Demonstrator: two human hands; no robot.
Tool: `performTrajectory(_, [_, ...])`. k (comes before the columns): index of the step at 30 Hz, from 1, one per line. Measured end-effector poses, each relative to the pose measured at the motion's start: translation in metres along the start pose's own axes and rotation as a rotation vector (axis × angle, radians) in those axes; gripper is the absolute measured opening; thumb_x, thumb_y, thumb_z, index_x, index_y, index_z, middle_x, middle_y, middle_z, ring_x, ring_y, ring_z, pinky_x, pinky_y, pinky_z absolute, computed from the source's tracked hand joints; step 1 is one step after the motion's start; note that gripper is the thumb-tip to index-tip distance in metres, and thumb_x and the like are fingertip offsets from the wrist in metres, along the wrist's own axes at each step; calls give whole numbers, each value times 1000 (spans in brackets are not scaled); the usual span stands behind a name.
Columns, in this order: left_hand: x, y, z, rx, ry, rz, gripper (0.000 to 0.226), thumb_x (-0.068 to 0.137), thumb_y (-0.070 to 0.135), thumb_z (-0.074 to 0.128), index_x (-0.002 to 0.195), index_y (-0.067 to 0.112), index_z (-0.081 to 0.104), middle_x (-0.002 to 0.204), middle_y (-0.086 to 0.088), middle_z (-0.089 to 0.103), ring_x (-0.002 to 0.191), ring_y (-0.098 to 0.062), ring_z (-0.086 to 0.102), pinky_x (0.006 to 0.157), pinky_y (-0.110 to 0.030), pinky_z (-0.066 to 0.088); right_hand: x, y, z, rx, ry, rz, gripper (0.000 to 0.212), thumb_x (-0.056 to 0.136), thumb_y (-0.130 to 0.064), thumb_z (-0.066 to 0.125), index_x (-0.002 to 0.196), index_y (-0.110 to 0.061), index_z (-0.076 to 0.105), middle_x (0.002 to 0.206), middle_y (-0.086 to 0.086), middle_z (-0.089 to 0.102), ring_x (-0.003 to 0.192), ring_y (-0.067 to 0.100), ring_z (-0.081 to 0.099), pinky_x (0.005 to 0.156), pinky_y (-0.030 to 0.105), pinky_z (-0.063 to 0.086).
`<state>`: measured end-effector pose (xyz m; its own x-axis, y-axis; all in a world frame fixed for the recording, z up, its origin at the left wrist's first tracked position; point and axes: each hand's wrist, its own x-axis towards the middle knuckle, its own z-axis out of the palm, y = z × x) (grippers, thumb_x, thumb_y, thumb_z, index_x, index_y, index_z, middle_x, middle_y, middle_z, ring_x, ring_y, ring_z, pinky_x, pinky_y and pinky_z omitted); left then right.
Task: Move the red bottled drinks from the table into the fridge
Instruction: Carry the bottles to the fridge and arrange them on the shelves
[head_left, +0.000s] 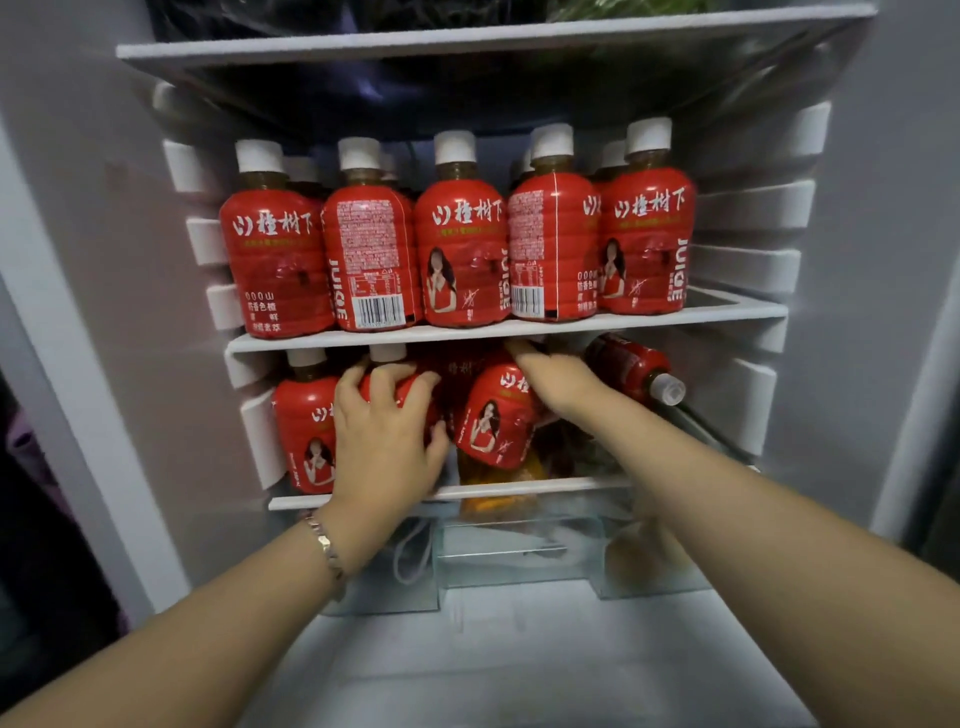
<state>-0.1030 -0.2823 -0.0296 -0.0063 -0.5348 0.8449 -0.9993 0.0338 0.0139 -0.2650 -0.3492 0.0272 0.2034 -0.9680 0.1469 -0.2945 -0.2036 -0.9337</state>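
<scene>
Fridge (852, 260), door open, seen from the front.

Middle shelf (509, 328): full front row of red bottled drinks (462, 249), five upright with white caps, further caps showing behind them. This shelf reads as finished.

Lower shelf (519, 488): partly stocked and untidy.
- End bottle (304, 431), upright against the left wall.
- Second bottle (388, 354), upright just beside it; left hand (387, 436) is wrapped round its body, fingers spread and curled.
- Leaning bottle (493, 415), tilted, base towards the viewer; right hand (556, 376) lies over its top. Whether those fingers close on the neck is hidden under the shelf edge.
- Fallen bottle (631, 366), on its side at the right, cap pointing outward.
- Orange packet (498, 475) beneath the leaning bottle.

Crisper drawer (519, 551) below, contents unclear.

Status, as a judgement: task well advanced. Remaining work is standing the leaning and fallen bottles upright. The surface is out of view, so any bottles waiting there cannot be counted.
</scene>
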Motion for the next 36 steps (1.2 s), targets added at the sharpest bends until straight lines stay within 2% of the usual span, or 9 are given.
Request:
performTrajectory(5, [3, 4, -3, -58, 21, -42, 36, 78, 30, 54, 107, 11, 65, 110, -13, 52, 105, -43, 42, 89, -52, 42, 1, -7, 3, -220, 6, -113, 52, 95, -47, 42, 136, -16, 45, 141, 13, 47, 127, 32, 45, 105, 38, 38])
performTrajectory(9, [6, 7, -6, -120, 27, -95, 38, 86, 31, 41, 103, 9, 67, 105, -15, 55, 100, -43, 45, 90, -47, 38, -8, -9, 28, -574, 61, -291, 49, 94, -51, 38, 117, -11, 57, 112, 12, 64, 105, 32, 59, 80, 32, 43])
performTrajectory(15, [3, 12, -4, -33, 38, -73, 50, 82, 38, 46, 119, 7, 58, 109, -17, 52, 111, -42, 39, 96, -55, 35, 6, 7, 35, -219, -77, -162, 80, 80, -72, 35, 139, -18, 32, 132, 16, 50, 113, 31, 56, 97, 46, 45])
performTrajectory(17, [0, 17, -2, 44, 94, -17, 50, 80, 37, 50, 119, 7, 58, 112, -18, 52, 116, -36, 33, 101, -51, 25, 4, 21, 30, -15, -224, -112, 76, 84, -56, 48, 145, -21, 19, 141, 12, 40, 122, 26, 48, 104, 43, 41])
performTrajectory(20, [5, 21, -1, 61, 146, 145, 49, 80, 34, 52, 118, 5, 60, 112, -18, 56, 114, -32, 38, 98, -44, 25, -8, 46, 26, -94, -349, -195, 78, 93, -34, 53, 149, -26, -1, 146, 7, 33, 129, 23, 42, 110, 41, 35])
performTrajectory(24, [16, 18, 3, 208, 49, 322, 50, 82, 40, 51, 118, 7, 63, 108, -23, 62, 96, -36, 58, 90, -42, 32, 0, 52, 10, -316, -393, -242, 63, 88, -3, 53, 145, -14, 29, 140, 12, 46, 126, 24, 47, 109, 35, 36])
performTrajectory(27, [19, 15, 4, 276, 42, 360, 46, 82, 41, 55, 114, 10, 66, 96, -21, 63, 83, -35, 62, 83, -40, 34, 23, 57, -13, -602, -207, -197, 44, 86, -1, 47, 130, -5, 51, 131, 17, 54, 122, 30, 50, 102, 34, 42])
performTrajectory(32, [34, 12, -2, 327, 75, 457, 35, 83, 39, 54, 98, 11, 70, 74, -15, 59, 65, -30, 58, 67, -36, 32, 78, 72, -21, -815, -82, -26, 75, 95, -31, 46, 152, -15, 0, 159, 11, -5, 146, 30, 2, 117, 38, 13])
performTrajectory(36, [34, 11, 0, 339, 88, 455, 34, 83, 39, 53, 97, 12, 70, 76, -17, 59, 67, -31, 58, 67, -36, 33, 102, 80, -12, -858, -73, -25, 81, 95, -29, 47, 151, -15, -10, 158, 13, -14, 146, 30, -10, 118, 49, 11])
